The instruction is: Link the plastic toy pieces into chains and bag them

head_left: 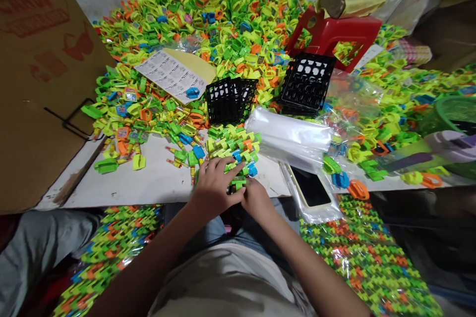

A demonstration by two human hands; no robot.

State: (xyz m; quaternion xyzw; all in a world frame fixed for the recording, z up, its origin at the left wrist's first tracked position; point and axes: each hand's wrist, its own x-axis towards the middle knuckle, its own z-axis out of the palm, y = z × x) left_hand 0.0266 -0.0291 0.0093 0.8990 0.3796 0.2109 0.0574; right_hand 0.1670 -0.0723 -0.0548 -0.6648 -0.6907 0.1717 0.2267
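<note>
In front of me at the table's front edge sits a block of small plastic toys [232,143], green, yellow, orange and blue, packed in rows. A dark edge shows beneath it by my fingers, perhaps a black tray. My left hand [212,184] lies over its near left part, fingers spread on the toys and thumb stretched right. My right hand [256,199] is curled at the near right corner, gripping the edge; its fingertips are partly hidden. Toys with candy-like sticks [186,153] lie loose just left of the block.
Black lattice trays [232,101] stand behind the block, with another stack [308,81] farther right. Clear plastic bags [290,133] and a bagged phone [312,188] lie right. Behind are a label sheet [171,74], heaped toys [223,25] and a red stool [334,34]. A cardboard box [40,89] stands left.
</note>
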